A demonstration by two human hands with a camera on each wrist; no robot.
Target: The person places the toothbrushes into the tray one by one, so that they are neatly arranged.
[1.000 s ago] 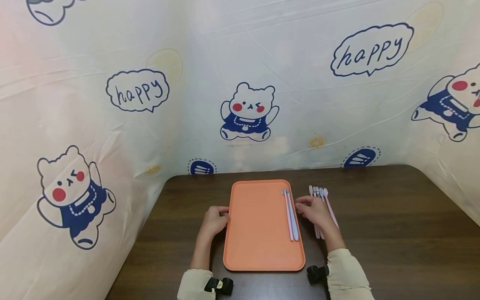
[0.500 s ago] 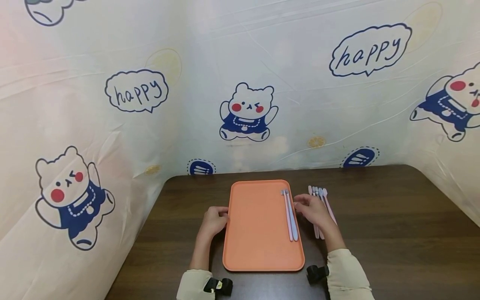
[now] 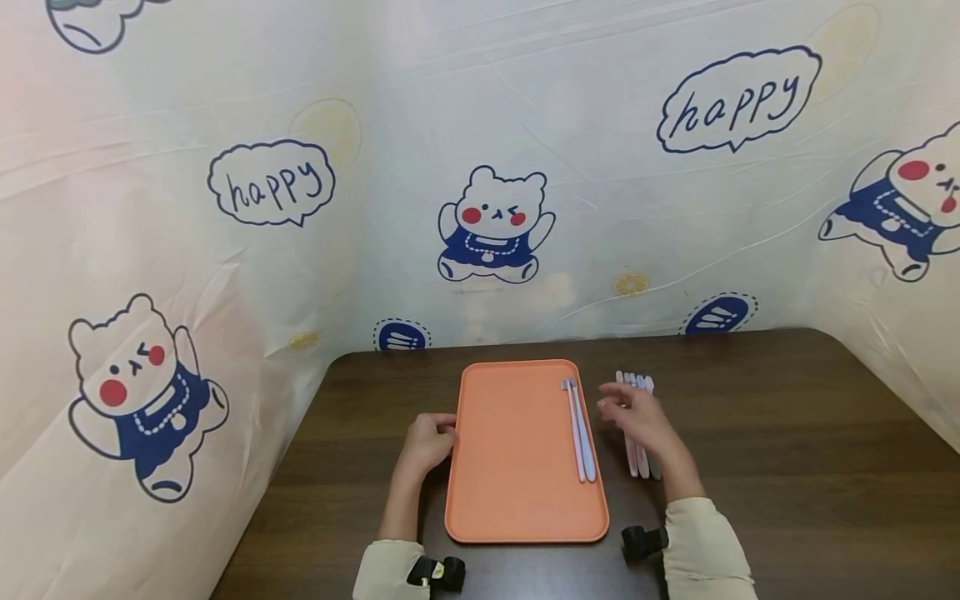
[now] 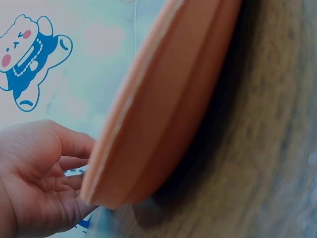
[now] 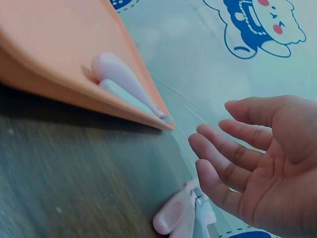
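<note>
An orange tray (image 3: 517, 500) lies on the table, with two pastel toothbrushes, a pink one and a pale blue-purple one (image 3: 584, 442), side by side along its right edge. At the tray's left edge, my left hand (image 3: 429, 442) grips the rim, its fingertips partly hidden behind it in the left wrist view. My right hand (image 3: 637, 421) hovers off the tray's right side with loosely bent fingers and nothing in them. Beneath and beyond it lies a row of several pastel toothbrushes (image 3: 632, 458), partly covered by the hand; their rounded handle ends (image 5: 171, 215) show in the right wrist view.
Dark wood table (image 3: 810, 450) surrounds the tray. A pale curtain (image 3: 360, 208) printed with bears and "happy" bubbles hangs behind the table and along both sides. Black wrist cameras sit at both sleeves.
My right hand has come away from the tray's right edge and shifted right, over the row of toothbrushes. My left hand and the tray look the same.
</note>
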